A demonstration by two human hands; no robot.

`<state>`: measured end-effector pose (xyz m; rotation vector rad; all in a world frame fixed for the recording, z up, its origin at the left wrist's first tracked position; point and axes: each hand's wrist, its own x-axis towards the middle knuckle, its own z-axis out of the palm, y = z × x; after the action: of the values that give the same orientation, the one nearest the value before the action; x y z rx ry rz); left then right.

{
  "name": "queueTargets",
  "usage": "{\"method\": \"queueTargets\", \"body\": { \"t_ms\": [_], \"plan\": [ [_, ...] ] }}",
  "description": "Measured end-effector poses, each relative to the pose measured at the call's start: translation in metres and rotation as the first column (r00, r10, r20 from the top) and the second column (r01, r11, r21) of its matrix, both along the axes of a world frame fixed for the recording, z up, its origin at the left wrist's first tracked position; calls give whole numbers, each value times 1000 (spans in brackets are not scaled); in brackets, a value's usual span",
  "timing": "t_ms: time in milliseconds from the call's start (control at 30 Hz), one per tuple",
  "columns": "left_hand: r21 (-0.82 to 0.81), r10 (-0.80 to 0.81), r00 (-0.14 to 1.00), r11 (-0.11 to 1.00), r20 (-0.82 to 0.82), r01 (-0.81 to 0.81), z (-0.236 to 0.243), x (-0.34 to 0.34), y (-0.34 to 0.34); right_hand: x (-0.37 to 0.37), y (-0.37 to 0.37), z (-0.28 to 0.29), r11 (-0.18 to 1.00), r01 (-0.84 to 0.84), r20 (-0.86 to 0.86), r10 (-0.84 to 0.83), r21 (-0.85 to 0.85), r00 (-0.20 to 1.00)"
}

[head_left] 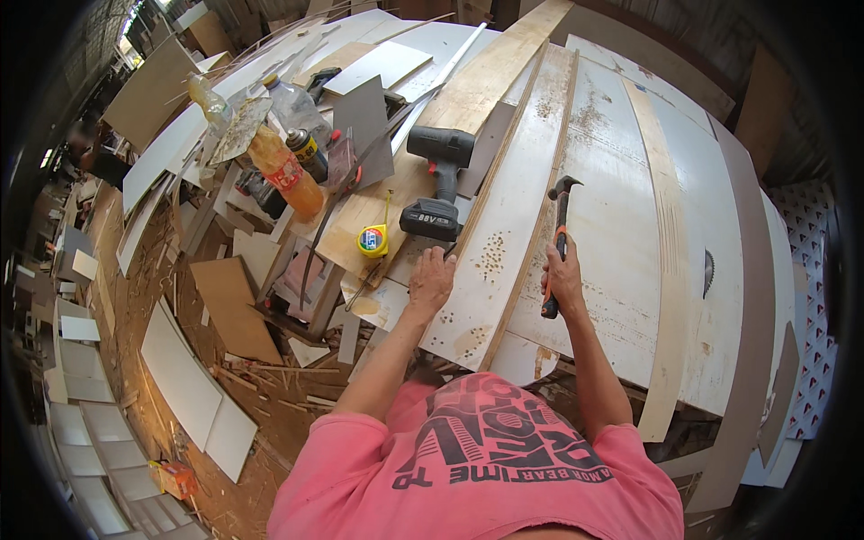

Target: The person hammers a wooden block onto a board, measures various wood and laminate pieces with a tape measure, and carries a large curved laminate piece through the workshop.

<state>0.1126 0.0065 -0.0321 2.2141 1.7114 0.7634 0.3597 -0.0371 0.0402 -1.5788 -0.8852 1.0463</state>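
Observation:
My right hand (564,274) is wrapped round the dark and orange handle of a hammer (562,209), its steel head pointing away from me over the pale worktop. To the left, my left hand (432,281) rests on the edge of a long white board (504,225) dotted with small holes. Its fingers are drawn together at a small dark thing too slight to name. Just beyond them a black cordless power tool (443,175) stands on its battery. Left of that lies a yellow tape measure (373,240) with its tape partly out.
A round saw blade (708,273) sticks up through the worktop (621,207) at right, beside a long wooden strip (661,225). A bottle of orange liquid (286,175) and a spray can (308,155) stand at left. Board offcuts (236,306) and scraps litter the floor.

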Motion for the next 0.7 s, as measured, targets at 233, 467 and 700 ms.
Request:
{"method": "queueTargets", "body": {
  "t_ms": [233, 467, 700],
  "plan": [
    [-51, -241, 957, 971, -162, 235, -3, -50, 13, -54, 25, -36, 998, -35, 492, 3, 56, 870],
    [-153, -167, 986, 975, -11, 163, -12, -51, 25, -98, 47, -39, 996, 44, 516, 1, -75, 857],
    [-17, -274, 960, 961, 52, 275, 21, -66, 12, -114, 15, -40, 997, -62, 598, 75, -43, 798]
  ]
}}
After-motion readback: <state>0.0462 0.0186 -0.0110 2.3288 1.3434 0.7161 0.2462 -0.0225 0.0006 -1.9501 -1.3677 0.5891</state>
